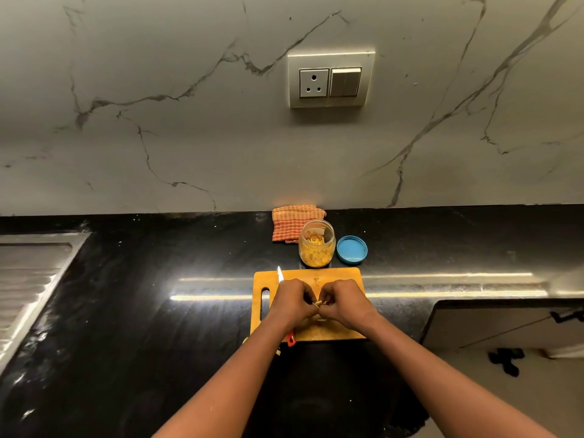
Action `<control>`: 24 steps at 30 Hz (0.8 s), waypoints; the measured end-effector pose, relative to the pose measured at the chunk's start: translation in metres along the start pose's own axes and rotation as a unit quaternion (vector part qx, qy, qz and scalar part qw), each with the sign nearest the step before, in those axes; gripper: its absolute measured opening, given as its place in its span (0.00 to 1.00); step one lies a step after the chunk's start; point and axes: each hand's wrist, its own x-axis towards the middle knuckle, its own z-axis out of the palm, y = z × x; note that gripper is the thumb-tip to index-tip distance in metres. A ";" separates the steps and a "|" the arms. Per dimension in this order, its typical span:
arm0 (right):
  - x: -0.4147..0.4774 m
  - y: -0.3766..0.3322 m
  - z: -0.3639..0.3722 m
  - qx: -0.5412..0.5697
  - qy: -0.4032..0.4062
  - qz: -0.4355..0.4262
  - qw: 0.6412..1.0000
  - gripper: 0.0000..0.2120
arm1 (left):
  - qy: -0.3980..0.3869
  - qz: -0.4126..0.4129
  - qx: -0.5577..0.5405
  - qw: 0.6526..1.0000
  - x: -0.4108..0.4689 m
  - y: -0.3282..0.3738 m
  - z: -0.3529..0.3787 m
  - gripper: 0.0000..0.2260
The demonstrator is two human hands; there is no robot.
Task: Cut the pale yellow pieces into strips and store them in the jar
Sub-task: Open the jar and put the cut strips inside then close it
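Both hands meet over the middle of the wooden cutting board (341,275). My left hand (292,303) and my right hand (343,303) have curled fingers that pinch a small bunch of pale yellow strips (317,303) between them. A knife lies under my left hand, its blade tip (280,274) pointing away and its red handle end (291,340) sticking out near the board's front edge. Whether the left hand also grips the knife is hidden. Behind the board stands an open clear jar (317,245), partly filled with yellow strips. A tiny scrap (316,281) lies on the board.
The jar's blue lid (352,250) lies upside down right of the jar. A folded orange checked cloth (290,224) sits against the marble wall. A steel sink drainboard (28,279) is at the far left of the black counter (158,311). The counter's edge drops off at the right.
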 end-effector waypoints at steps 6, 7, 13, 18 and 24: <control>-0.002 -0.003 -0.019 0.059 0.059 -0.002 0.997 0.05 | 0.036 0.007 -0.044 0.998 0.001 0.007 -0.015 0.06; -0.001 -0.006 -0.025 0.068 0.070 -0.008 0.995 0.05 | 0.049 0.015 -0.050 0.997 0.002 0.010 -0.020 0.06; 0.012 -0.026 -0.064 0.108 0.149 -0.049 0.982 0.06 | 0.121 0.047 -0.098 0.987 0.021 0.032 -0.057 0.06; 0.035 -0.043 -0.090 0.105 0.198 -0.063 0.972 0.05 | 0.150 0.068 -0.089 0.982 0.042 0.047 -0.084 0.05; 0.065 -0.050 -0.091 0.041 0.207 -0.051 0.976 0.04 | 0.129 0.050 -0.032 0.990 0.068 0.052 -0.093 0.04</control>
